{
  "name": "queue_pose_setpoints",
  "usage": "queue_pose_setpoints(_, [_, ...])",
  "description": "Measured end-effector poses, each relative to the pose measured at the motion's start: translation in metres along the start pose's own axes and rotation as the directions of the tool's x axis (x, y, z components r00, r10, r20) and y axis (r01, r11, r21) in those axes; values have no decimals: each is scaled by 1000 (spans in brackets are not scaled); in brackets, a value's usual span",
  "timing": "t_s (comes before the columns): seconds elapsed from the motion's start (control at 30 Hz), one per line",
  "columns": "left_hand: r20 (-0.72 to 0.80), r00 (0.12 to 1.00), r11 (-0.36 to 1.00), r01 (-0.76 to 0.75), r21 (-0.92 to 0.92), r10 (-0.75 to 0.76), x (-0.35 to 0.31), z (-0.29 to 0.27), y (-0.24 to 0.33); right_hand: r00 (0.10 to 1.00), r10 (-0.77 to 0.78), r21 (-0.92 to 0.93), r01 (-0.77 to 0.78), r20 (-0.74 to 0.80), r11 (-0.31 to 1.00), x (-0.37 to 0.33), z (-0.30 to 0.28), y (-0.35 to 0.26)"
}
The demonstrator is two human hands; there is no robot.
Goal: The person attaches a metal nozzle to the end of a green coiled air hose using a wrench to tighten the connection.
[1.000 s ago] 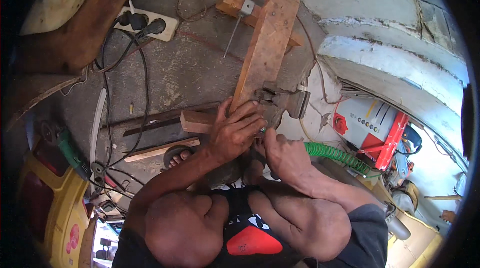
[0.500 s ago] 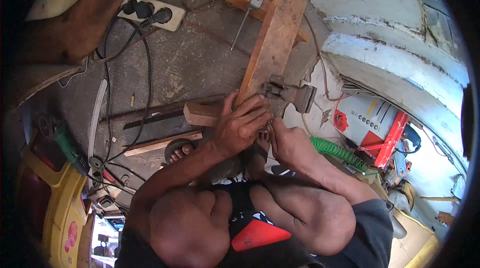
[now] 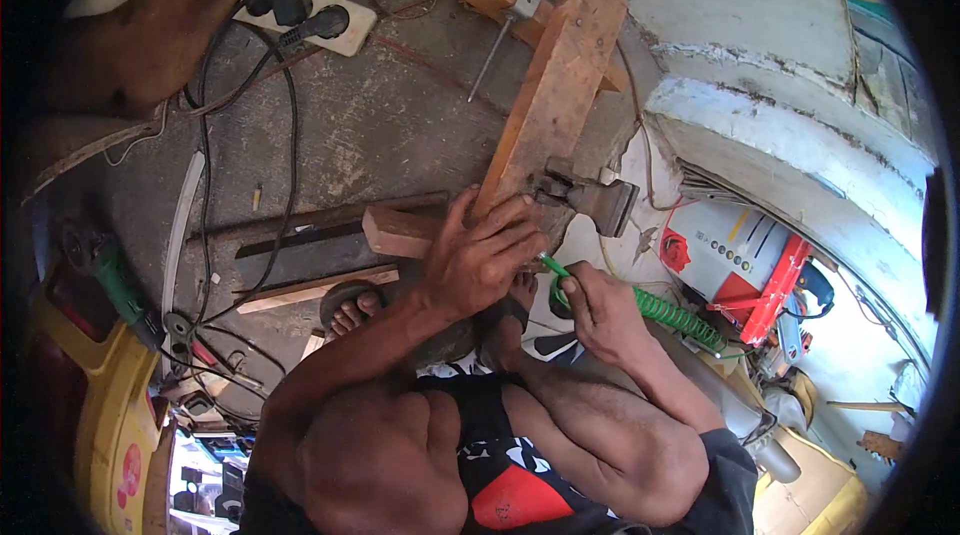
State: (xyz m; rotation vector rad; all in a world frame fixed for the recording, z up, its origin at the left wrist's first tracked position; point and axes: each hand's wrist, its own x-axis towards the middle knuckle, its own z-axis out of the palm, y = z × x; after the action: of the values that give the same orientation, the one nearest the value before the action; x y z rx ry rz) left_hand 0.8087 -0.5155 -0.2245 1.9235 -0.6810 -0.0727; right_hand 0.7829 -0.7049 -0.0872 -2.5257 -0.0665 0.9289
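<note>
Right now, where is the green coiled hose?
In the head view, the hose lies right of centre, running from the right hand toward the red machine.

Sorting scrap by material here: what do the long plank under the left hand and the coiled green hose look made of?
The plank looks like bare, unfinished wood: orange-brown with visible grain. The coiled green hose looks like glossy plastic, though rubber can't be ruled out.

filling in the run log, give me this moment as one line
left hand: pressing flat on wooden plank | right hand: gripping green coiled hose | metal clamp: at plank's near end
</note>
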Motion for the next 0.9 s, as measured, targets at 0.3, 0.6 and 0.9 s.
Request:
queue_pose_setpoints(0.3, [28,1000,1000,-10,2,10,-2,2,-2,993,79,-100,-70,86,993,13,-6,-11])
queue_pose_setpoints(0.6, [99,995,1000,-17,-12,18,0,-1,-2,977,86,-146,-58,197,988,31,-31,-27])
queue_pose_setpoints(0.9, [81,997,999,-16,-48,20,-5,-1,-3,965,195,32,-204,176,979,21,-25,-9])
